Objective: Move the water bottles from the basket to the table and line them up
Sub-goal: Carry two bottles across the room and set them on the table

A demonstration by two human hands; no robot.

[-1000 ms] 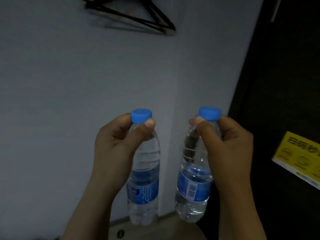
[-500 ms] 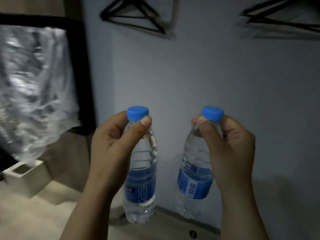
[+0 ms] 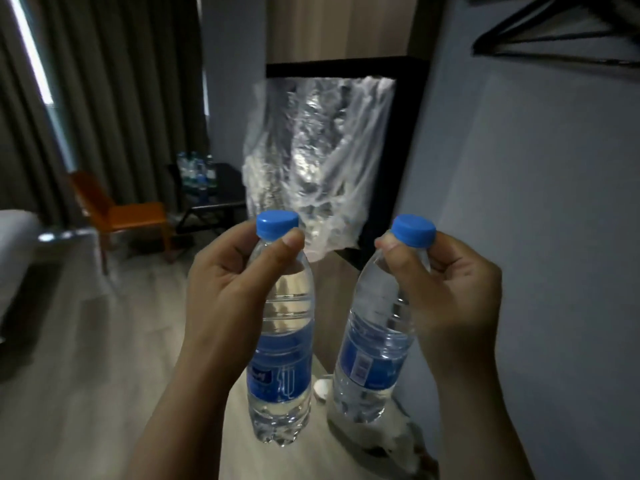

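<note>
Head view, dim room, some blur. Nearest, two bare forearms rise from the near edge. The left hand (image 3: 228,282) holds the left bottle (image 3: 282,358) at the neck: the thumb lies across the front just under the blue cap (image 3: 277,221), and the other fingers curl round the far side, pinching, not spread. The right hand (image 3: 450,292) grips the right bottle (image 3: 374,362) the same way, thumb and curled fingers closed on the neck below its blue cap (image 3: 414,230). Both bottles are clear, full of water and banded with a blue label. They hang in the air over the floor (image 3: 104,375), side by side and apart, not touching. The left one is close to upright; the right one tilts, its base swinging toward the left. A small white object (image 3: 322,389) shows on the floor between their lower halves; I cannot tell what it is. Past the hands, a crumpled clear plastic sheet (image 3: 311,150) hangs from a black frame (image 3: 408,133) against the grey wall (image 3: 536,202) on the right. High on that wall is a black hanger (image 3: 554,39). At the left edge is the corner of something white and soft (image 3: 14,237), perhaps a bed. Farther back on the left stands an orange chair (image 3: 128,213), and just right of it a dark table (image 3: 221,192) carrying a cluster of blue-labelled bottles (image 3: 195,171), too blurred to count. Grey curtains (image 3: 121,81) close off the far left, with a strip of daylight at their edge.
</note>
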